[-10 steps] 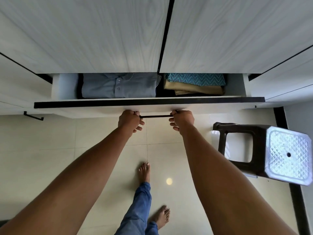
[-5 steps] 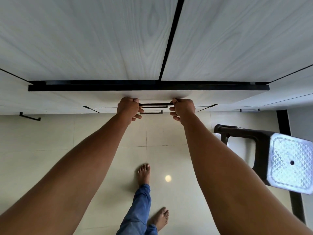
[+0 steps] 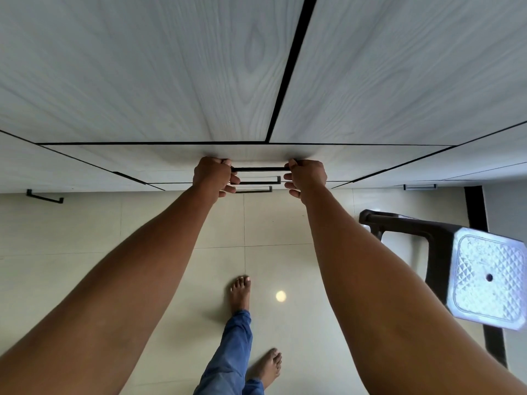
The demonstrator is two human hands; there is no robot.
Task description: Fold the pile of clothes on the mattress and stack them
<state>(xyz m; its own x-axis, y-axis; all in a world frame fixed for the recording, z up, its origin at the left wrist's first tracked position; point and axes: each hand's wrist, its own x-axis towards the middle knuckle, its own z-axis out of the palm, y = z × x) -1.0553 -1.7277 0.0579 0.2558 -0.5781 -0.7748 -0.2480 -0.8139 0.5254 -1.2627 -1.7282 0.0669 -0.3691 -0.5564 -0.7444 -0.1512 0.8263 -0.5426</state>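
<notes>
Drawer handle: your left hand and right hand each grip one end, fingers curled around it. A stool sits right of your right hand.

Stool crowds the right; bare floor left.

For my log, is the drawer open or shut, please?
Shut: the drawer front sits flush beneath the doors; no gap or contents show.

Matt pale wood-grain drawer front, black metal handle, glossy floor tiles, textured plastic stool
</notes>
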